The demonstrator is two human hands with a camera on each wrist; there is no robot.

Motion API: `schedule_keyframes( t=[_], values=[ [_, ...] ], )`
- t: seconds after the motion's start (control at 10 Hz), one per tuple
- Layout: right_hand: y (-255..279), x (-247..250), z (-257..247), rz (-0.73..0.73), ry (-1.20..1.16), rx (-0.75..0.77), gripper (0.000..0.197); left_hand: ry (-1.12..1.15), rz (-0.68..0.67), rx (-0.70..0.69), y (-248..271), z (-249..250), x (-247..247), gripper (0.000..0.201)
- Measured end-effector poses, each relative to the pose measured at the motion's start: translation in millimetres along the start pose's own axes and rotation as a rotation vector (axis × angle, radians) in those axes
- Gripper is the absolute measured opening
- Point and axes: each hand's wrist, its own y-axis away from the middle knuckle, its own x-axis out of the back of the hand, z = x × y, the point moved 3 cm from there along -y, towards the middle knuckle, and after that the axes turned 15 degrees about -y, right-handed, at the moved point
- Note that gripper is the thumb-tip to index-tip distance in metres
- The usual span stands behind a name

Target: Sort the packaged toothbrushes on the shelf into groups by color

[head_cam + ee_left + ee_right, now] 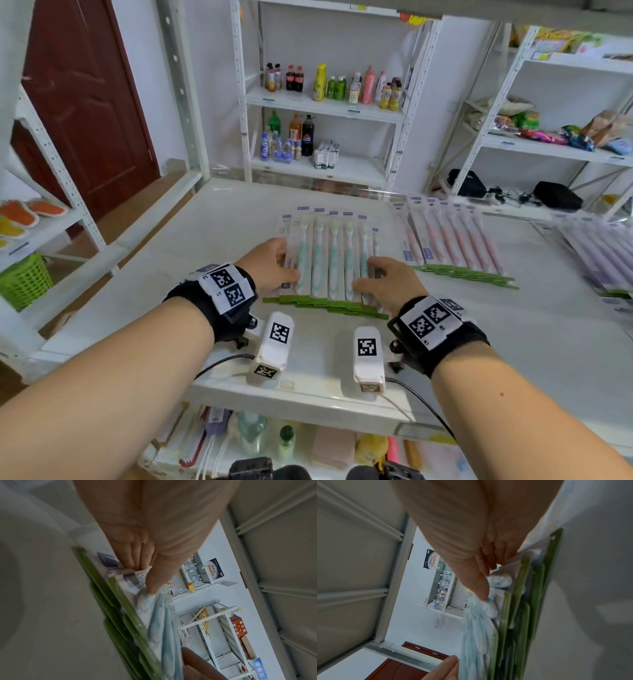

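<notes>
Shop fittings around the work area

Drink bottles (301, 78) stood on a far rack, a dark red door (85, 102) at far left, a green basket (24, 281) near left.

Both forearms reach forward; left hand (270, 265) and right hand (387, 281) seemingly pinching.

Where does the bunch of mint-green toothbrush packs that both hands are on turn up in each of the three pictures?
Head view: the mint-green toothbrush packs lie centre frame on the shelf, between both hands.
Left wrist view: they run from the centre to the bottom edge, under the left hand's thumb.
Right wrist view: lower centre-right, below the right hand's thumb.
Shared landmark: the packs' green bottom edges.
</notes>
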Motion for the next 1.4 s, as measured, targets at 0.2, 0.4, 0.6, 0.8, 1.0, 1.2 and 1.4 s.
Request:
schedule_keyframes(
  t=[0.2,0.4,0.6,0.8,1.0,1.2,1.4],
  values=[
    [-36,-3,-7,0.015,-0.008,-0.016,0.055,0.027,0.008,-0.013,-38,-5,10,0.048],
    [-72,-6,-10,0.019,-0.039,-0.005,0.069,0.080,0.017,-0.039,-70,-8,19,0.042],
    [-99,-10,-11,0.019,-0.067,-0.029,0.071,0.045,0.003,-0.052,-93,-9,27,0.042],
    [-111,-12,-11,0.034,-0.102,-0.038,0.072,0.040,0.005,-0.044,-106,-11,29,0.051],
    [-116,-12,-9,0.036,-0.104,-0.022,0.073,0.043,0.022,-0.024,-113,-15,26,0.059],
    [-115,-10,-8,0.043,-0.127,0.018,0.068,-0.059,0.033,0.036,-116,-16,27,0.075],
    [-95,3,-20,0.066,-0.185,0.131,0.063,0.022,0.099,0.025,-107,-14,38,0.076]
  ],
)
